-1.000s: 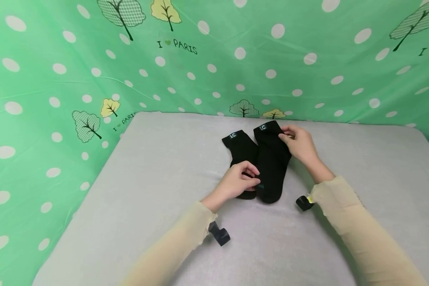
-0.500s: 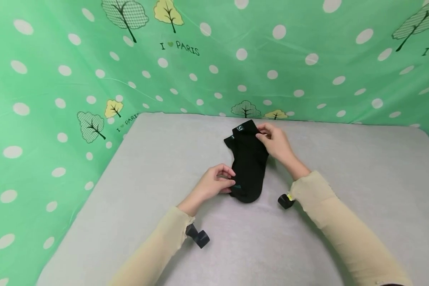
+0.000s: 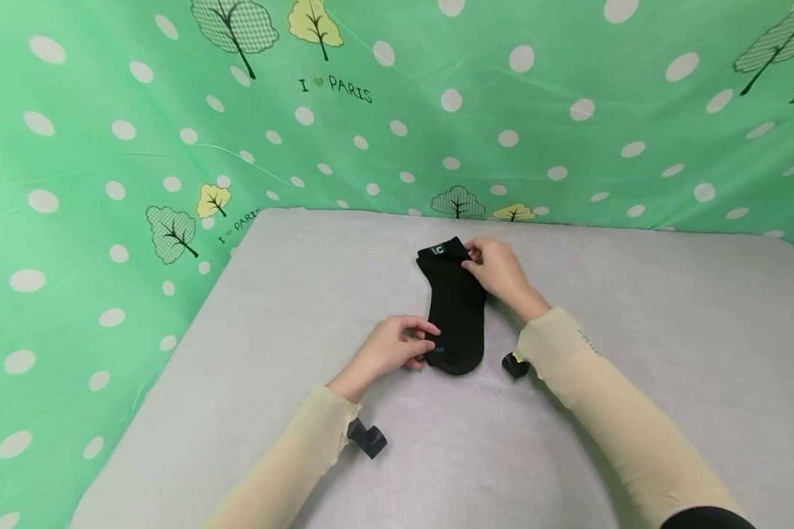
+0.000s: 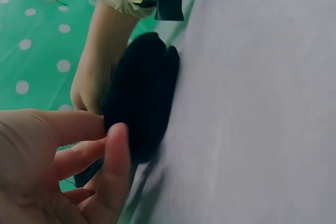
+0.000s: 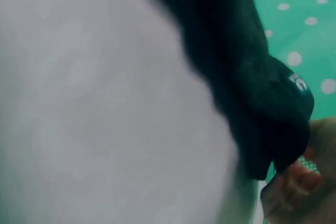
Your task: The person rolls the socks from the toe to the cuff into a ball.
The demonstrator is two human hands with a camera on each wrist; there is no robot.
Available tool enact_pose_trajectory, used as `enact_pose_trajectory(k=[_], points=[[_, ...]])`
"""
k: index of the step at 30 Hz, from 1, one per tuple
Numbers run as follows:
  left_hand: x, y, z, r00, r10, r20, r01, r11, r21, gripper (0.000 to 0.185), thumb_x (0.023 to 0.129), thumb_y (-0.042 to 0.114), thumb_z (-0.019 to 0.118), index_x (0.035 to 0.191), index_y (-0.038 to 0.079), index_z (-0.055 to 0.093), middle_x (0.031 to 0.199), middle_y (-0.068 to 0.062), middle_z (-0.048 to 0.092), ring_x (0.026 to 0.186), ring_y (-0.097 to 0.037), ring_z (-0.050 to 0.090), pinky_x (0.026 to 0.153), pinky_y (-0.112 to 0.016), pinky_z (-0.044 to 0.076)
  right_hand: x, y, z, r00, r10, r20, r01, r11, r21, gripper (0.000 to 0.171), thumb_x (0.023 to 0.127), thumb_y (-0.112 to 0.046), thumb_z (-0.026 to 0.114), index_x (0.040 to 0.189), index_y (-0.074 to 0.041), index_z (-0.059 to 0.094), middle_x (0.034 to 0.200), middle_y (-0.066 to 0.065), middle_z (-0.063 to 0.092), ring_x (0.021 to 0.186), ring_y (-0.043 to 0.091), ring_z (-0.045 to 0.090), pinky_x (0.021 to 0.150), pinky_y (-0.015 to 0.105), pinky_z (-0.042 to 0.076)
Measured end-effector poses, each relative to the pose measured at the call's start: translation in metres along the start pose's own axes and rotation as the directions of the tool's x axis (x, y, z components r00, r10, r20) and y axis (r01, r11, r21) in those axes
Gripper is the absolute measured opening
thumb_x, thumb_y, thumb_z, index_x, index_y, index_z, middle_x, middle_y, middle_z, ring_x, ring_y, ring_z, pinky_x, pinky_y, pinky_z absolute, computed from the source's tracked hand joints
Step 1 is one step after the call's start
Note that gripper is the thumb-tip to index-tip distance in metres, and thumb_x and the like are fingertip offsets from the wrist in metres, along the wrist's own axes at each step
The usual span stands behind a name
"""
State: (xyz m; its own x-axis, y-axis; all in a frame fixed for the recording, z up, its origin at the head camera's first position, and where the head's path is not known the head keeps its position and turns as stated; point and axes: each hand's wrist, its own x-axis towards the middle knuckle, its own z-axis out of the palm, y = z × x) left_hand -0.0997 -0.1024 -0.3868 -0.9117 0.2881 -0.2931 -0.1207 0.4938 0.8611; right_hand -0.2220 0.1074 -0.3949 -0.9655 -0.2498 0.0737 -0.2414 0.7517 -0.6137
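Note:
A black ankle sock (image 3: 458, 312) lies over its mate on the grey surface, and the two nearly coincide, so the lower sock is mostly hidden. White letters mark the cuff (image 3: 443, 251), which points away from me. My left hand (image 3: 397, 343) pinches the sock's left edge near the toe. At the cuff's right edge, my right hand (image 3: 501, 273) holds the fabric between thumb and fingers. In the left wrist view two layers of black fabric (image 4: 142, 93) show, with my left thumb and index finger at their edge. The right wrist view shows the lettered cuff (image 5: 283, 93) beside my right fingers.
The grey cloth-covered table (image 3: 304, 279) reaches back to a green polka-dot curtain (image 3: 344, 154), which also hangs along the left side. A black wrist-camera mount (image 3: 370, 439) sits under my left sleeve, another mount (image 3: 516, 365) under my right.
Both hands have moved left with the upper sock, bringing it from beside the other sock to lie on top of it. Its cuff has since come slightly nearer to me, over the lower cuff.

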Motion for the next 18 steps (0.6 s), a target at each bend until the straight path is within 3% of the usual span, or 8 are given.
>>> enact_pose_trajectory(k=[3,6,13,18], points=[[0.001,-0.002,0.000,0.997,0.078,-0.010,-0.075,0.979,0.190,0.018,0.090,0.010,0.070,0.108,0.010,0.076,0.082,0.000,0.058,0.055,-0.003,0.053,0.057,-0.019,0.047,-0.005,0.001,0.000,0.998,0.064,0.002,-0.063,0.995,-0.072,0.033,0.095,-0.015,0.068,0.123,-0.001,0.060,0.099,0.014,0.062,0.092,0.031,0.059,0.084,0.046,0.048],[0.002,-0.001,-0.003,0.991,0.131,0.012,-0.128,0.949,0.289,0.019,0.089,0.012,0.070,0.107,0.012,0.076,0.075,0.003,0.059,0.060,-0.003,0.048,0.060,-0.017,0.040,-0.012,-0.003,-0.006,0.995,0.101,-0.009,-0.101,0.993,-0.068,0.034,0.094,-0.016,0.068,0.124,-0.004,0.057,0.099,0.012,0.061,0.091,0.029,0.060,0.082,0.045,0.048],[0.000,0.005,-0.013,0.986,0.156,0.055,-0.164,0.964,0.210,0.022,0.090,0.012,0.068,0.112,0.008,0.071,0.087,-0.004,0.070,0.065,-0.006,0.056,0.061,-0.019,0.043,-0.046,-0.013,-0.023,0.998,0.062,0.010,-0.063,0.985,0.159,0.030,0.095,-0.010,0.066,0.124,-0.003,0.061,0.108,0.016,0.068,0.094,0.031,0.066,0.082,0.041,0.052],[-0.001,0.007,-0.019,0.975,0.206,0.080,-0.215,0.968,0.132,0.022,0.093,0.013,0.068,0.114,0.008,0.071,0.094,-0.006,0.074,0.080,-0.009,0.065,0.074,-0.022,0.050,-0.077,-0.021,-0.027,0.997,-0.037,0.065,0.018,0.963,0.270,0.022,0.094,-0.006,0.066,0.115,-0.001,0.067,0.104,0.015,0.071,0.091,0.028,0.067,0.080,0.035,0.053]])
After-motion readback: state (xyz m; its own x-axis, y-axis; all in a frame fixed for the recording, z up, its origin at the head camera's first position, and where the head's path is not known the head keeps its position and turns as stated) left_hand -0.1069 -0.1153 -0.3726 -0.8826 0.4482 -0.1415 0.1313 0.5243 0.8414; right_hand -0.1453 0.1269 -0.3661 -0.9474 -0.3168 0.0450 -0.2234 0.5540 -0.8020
